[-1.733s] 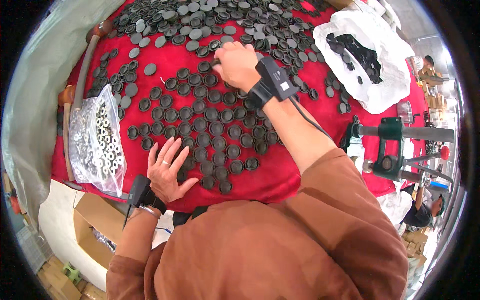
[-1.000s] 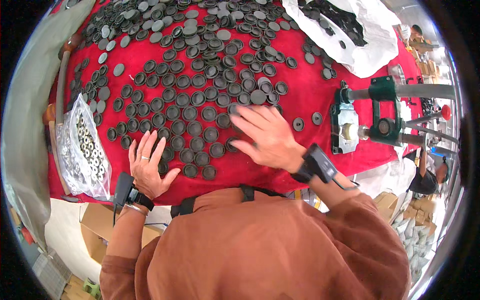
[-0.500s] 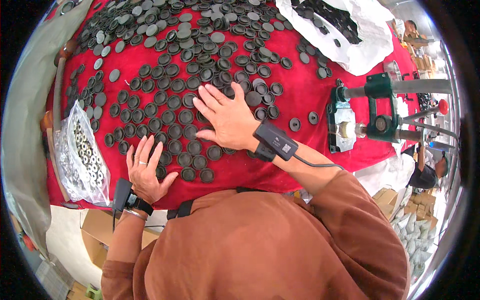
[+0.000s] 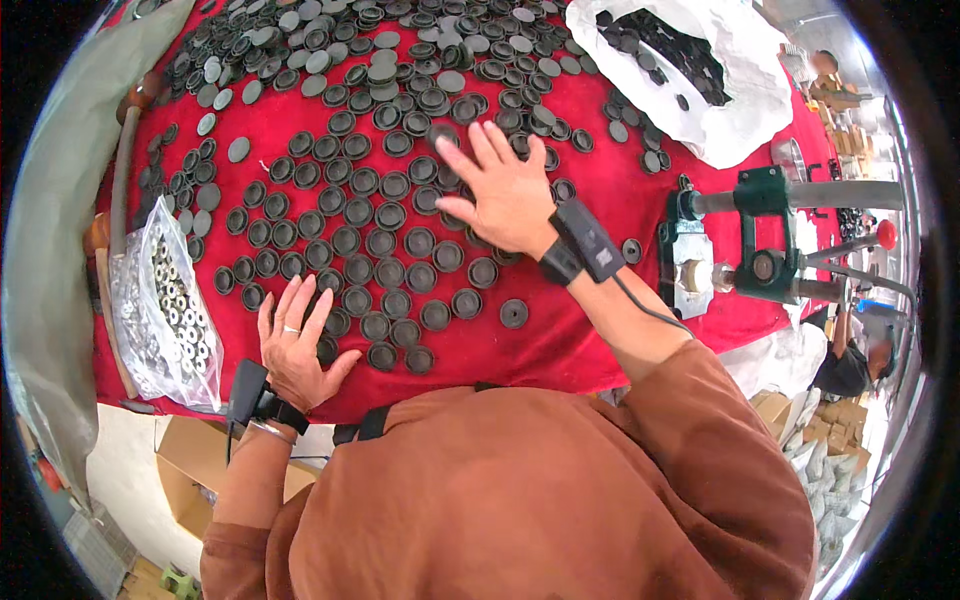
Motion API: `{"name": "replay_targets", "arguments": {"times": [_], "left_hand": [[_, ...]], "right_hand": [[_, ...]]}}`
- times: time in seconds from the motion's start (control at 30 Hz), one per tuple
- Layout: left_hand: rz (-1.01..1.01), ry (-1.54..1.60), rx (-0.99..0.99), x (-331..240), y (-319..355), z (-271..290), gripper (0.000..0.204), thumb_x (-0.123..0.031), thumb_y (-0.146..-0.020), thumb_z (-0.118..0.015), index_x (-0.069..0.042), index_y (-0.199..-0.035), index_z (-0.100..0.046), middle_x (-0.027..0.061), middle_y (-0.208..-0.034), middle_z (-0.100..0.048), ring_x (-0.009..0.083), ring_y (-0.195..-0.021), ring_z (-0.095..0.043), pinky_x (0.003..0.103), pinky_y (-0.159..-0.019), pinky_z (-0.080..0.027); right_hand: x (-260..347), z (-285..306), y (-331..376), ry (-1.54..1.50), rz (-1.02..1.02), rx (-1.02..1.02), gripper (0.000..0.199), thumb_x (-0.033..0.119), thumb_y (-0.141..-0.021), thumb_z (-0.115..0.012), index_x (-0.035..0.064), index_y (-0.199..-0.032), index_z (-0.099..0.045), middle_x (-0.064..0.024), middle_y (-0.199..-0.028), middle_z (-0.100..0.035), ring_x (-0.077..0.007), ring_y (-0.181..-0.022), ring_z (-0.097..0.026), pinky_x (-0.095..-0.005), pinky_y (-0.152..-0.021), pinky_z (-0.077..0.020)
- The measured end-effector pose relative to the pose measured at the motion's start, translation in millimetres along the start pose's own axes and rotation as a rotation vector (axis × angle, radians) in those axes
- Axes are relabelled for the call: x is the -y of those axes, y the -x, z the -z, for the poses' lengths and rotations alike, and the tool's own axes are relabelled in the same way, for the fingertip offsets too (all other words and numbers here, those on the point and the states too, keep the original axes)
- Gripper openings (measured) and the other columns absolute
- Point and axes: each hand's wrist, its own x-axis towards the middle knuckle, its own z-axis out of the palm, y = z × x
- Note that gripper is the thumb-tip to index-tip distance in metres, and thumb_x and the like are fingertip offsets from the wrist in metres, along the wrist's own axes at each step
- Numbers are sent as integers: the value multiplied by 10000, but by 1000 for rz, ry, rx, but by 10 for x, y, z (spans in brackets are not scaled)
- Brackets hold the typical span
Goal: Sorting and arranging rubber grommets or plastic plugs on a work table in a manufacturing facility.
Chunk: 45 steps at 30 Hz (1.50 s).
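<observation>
Many round black caps (image 4: 381,242), shallow and dish-like, lie over the red cloth (image 4: 560,345). My left hand (image 4: 303,350) rests by the near edge of the caps, its fingers stretched out and the fingertips against a few of them. Farther off and to the right, my right hand (image 4: 505,200) is spread palm down over the caps. Its index fingertip meets a slightly blurred cap (image 4: 441,134), and other caps are partly hidden under the palm. Neither hand grips anything. One cap (image 4: 513,313) lies apart, nearer to me.
A green hand press (image 4: 765,235) with metal bars stands on the right. At the left lies a clear plastic bag (image 4: 165,320) of small metal rings, beside a long-handled hammer (image 4: 125,170). A white sack (image 4: 740,100) with black pieces lies at the far right. Denser caps fill the far side.
My right hand has moved away from me and to the right. Several caps have spread toward the near right, one lying apart there. My left hand has hardly moved.
</observation>
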Motion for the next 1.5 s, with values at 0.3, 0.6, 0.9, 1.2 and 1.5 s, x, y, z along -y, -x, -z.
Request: {"name": "replay_targets", "arguments": {"times": [0.3, 0.6, 0.9, 1.2, 1.5], "left_hand": [[1, 6, -8, 9, 5, -23, 799, -401, -722, -751, -56, -1384, -465, 191, -1443, -428, 386, -1348, -383, 567, -1124, -225], [16, 3, -9, 19, 16, -11, 793, -405, -718, -752, -53, -1374, -478, 193, -1442, -431, 390, -1343, -391, 563, -1117, -245], [4, 0, -17, 33, -4, -37, 792, -420, -724, -745, -58, -1375, -476, 201, -1438, -436, 394, -1336, -399, 560, -1115, -247], [10, 5, -8, 36, 6, -29, 797, -428, -726, -746, -66, -1379, -470, 200, -1436, -437, 397, -1337, -397, 563, -1113, -245], [26, 7, 4, 21, 2, -11, 796, -443, -727, -749, -67, -1372, -474, 180, -1439, -438, 376, -1354, -385, 566, -1115, -242]], "right_hand": [[-39, -17, -102, -82, 38, -49, 721, 591, -923, -456, 14, -1353, -484, -170, -1426, -458, -294, -1366, -386, -666, -1018, -266], [-51, 110, -179, 111, 71, -58, 629, 560, -914, -495, 35, -1253, -565, -159, -1344, -526, -284, -1304, -452, -603, -994, -299], [34, -62, -481, -102, 105, -214, 68, 258, -806, -706, 209, -844, -734, 40, -767, -572, -172, -810, -543, -380, -755, -361], [-51, 46, -524, -3, 112, -152, 172, 274, -832, -662, 166, -957, -710, 24, -939, -610, -180, -930, -547, -418, -791, -366], [90, -77, -563, 83, 164, -185, 377, 334, -928, -549, 85, -1206, -604, -37, -1328, -534, -227, -1299, -406, -589, -932, -341]]}}
